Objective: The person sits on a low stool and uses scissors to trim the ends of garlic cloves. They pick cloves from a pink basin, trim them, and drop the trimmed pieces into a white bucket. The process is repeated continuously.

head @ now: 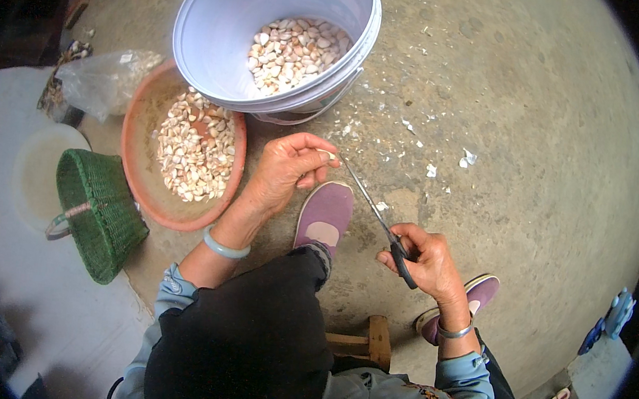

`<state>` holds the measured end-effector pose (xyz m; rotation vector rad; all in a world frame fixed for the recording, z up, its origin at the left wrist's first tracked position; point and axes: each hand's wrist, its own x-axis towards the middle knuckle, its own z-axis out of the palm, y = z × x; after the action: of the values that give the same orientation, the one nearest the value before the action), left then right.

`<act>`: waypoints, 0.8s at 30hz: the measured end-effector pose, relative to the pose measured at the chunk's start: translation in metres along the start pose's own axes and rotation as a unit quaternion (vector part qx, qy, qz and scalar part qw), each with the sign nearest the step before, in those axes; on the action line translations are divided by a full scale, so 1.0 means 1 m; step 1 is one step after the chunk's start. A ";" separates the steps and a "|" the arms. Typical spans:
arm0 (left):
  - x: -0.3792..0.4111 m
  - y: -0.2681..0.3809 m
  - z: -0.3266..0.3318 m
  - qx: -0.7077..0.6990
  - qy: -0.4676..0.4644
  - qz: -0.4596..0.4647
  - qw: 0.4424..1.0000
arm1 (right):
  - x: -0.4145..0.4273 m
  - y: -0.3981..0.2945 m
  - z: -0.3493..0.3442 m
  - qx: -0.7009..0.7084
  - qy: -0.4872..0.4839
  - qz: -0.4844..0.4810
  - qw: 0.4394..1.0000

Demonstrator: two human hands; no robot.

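Between the thumb and fingertips of my left hand [293, 169] is a small pale garlic clove [329, 155]. My right hand [428, 260] grips the black handles of a pair of scissors [378, 211], whose blade tips lie close to the clove. Many garlic cloves [195, 149] cover part of a round terracotta-coloured basin [142, 201] left of my left hand. Beyond my left hand, a white plastic bucket [214, 31] tilts towards me, with more cloves [298, 52] at its bottom.
A green woven basket [102, 209] lies tipped beside the basin. A clear plastic bag [102, 78] with pale contents is behind it. Bits of garlic skin [431, 170] are scattered over the concrete floor [528, 161]. Part of a wooden stool [378, 341] shows beneath me, near my purple shoes [327, 211].
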<state>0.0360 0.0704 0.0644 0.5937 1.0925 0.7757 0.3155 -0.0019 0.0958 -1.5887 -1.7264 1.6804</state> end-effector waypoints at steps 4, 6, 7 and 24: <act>0.000 -0.002 -0.006 0.078 0.015 0.021 0.997 | 0.000 0.005 0.001 0.029 0.008 0.007 1.000; -0.001 -0.004 -0.005 0.105 0.024 0.058 0.992 | 0.000 0.005 0.000 0.021 0.006 0.009 1.000; -0.001 -0.005 -0.002 0.107 0.035 0.078 0.991 | 0.000 0.004 0.000 0.020 0.006 0.007 1.000; -0.007 -0.005 0.001 0.286 0.000 0.110 0.952 | 0.004 -0.004 0.002 -0.031 -0.013 -0.037 0.999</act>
<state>0.0361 0.0620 0.0652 1.2226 1.2702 0.6438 0.3110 0.0013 0.0963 -1.5146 -1.8434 1.6347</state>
